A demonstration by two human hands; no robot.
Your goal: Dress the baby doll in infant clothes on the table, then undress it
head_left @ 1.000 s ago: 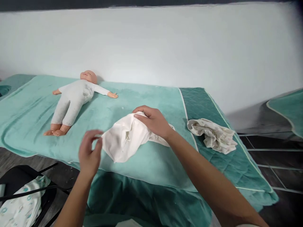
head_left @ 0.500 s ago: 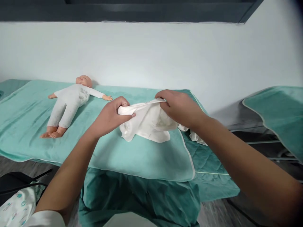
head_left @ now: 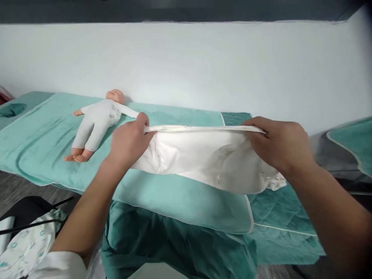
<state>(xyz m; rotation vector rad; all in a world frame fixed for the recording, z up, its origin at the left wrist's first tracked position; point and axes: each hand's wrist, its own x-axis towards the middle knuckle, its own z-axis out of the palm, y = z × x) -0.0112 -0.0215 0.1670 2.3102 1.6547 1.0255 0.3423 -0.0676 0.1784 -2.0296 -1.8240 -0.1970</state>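
A white cloth (head_left: 200,155), perhaps a baby garment, is stretched between my hands above the green bed sheet. My left hand (head_left: 129,140) pinches its top edge at the left end, thumb along the rim. At the other end my right hand (head_left: 280,143) grips the same edge between thumb and fingers. The edge runs taut and nearly level, with faint small print near it, while the lower part hangs in loose folds. Left of my left hand, a baby doll (head_left: 100,118) in a white suit lies on its back, bare feet toward me.
A light green sheet (head_left: 46,143) covers the bed against a white wall. Crumpled white fabric (head_left: 276,182) lies behind my right wrist. Dark green cloth (head_left: 174,240) drapes in front of me. At lower left are a black bag (head_left: 29,207) and a patterned cloth (head_left: 31,242).
My hands have moved apart, the right one farther right, pulling the bunched white cloth out wide and its edge straight. The view has shifted slightly; the doll lies as before.
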